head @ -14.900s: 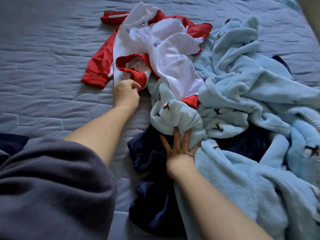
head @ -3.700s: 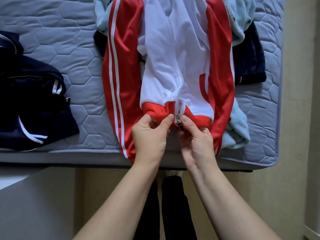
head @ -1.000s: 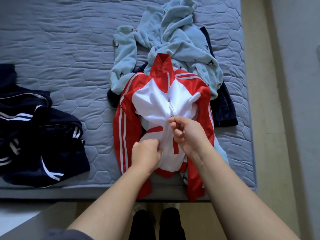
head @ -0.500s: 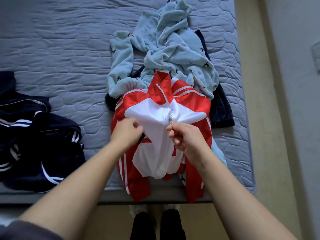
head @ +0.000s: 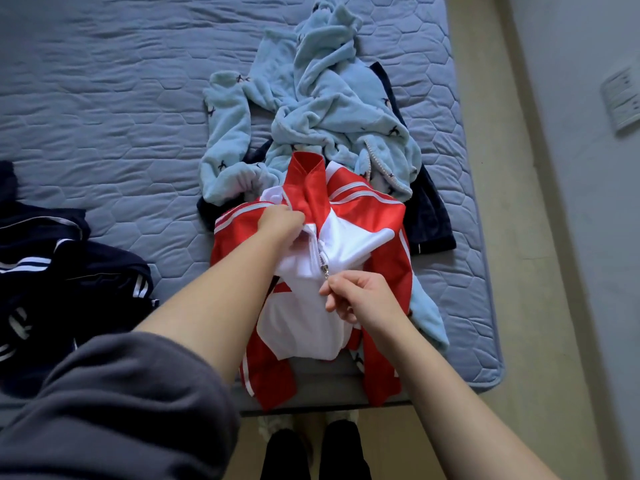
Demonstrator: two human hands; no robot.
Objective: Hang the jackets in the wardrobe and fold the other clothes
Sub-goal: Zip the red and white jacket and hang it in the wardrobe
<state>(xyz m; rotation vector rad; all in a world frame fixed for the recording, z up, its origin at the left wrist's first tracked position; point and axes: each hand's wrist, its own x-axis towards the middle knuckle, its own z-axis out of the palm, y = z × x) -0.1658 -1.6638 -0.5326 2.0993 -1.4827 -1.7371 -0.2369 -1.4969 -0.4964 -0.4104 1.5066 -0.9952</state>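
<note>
A grey-blue quilted mattress [head: 104, 98] fills the upper left and centre of the frame, bordered at right by a beige floor strip [head: 540, 306] and a pale wall carrying a white switch plate [head: 621, 98]. The red-and-white zip-front track jacket [head: 346, 237] lies at centre over the mattress's near edge, its hem hanging off; the left hand [head: 280, 223] is closed on the fabric beside the collar, and the right hand [head: 360, 296] pinches the metal zipper pull [head: 325, 270]. A crumpled light-blue fleece garment [head: 329, 98] partly hides a dark navy one [head: 429, 216] beneath it, while the navy white-striped clothes [head: 69, 271] are cut off at the left edge.
</note>
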